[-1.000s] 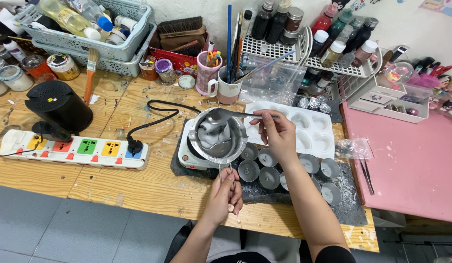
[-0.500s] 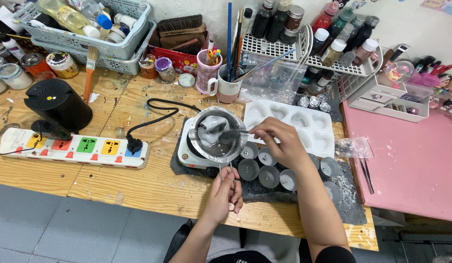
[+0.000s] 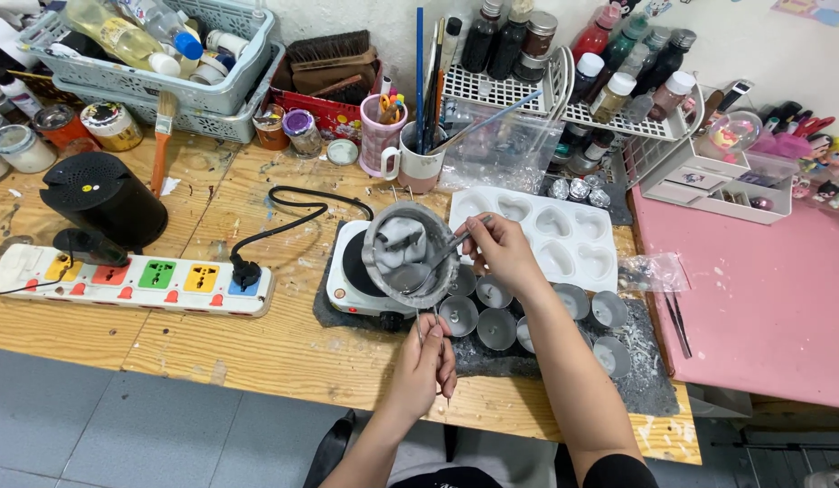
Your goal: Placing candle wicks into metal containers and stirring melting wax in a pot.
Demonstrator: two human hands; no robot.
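Tilting the small metal melting pot [image 3: 409,251] over the edge of the white hot plate [image 3: 354,276], you have your left hand [image 3: 428,360] closed around its wire handle near the worktop [image 3: 257,348] edge. Your right hand [image 3: 499,246] is pinched shut on a metal spoon [image 3: 438,260], whose bowl sits inside the pot against the grey wax. The wax appears only partly melted: pale lumps cling to the upper wall, with liquid pooled lower down. Just below the pot's lip stands a cluster of small round tins [image 3: 496,316] on a dark mat [image 3: 645,380]; most look grey inside, though how full each is cannot be told. The white heart-shaped mould tray [image 3: 573,237] behind them appears unfilled. Judged so, melting is unfinished and some filling remains.
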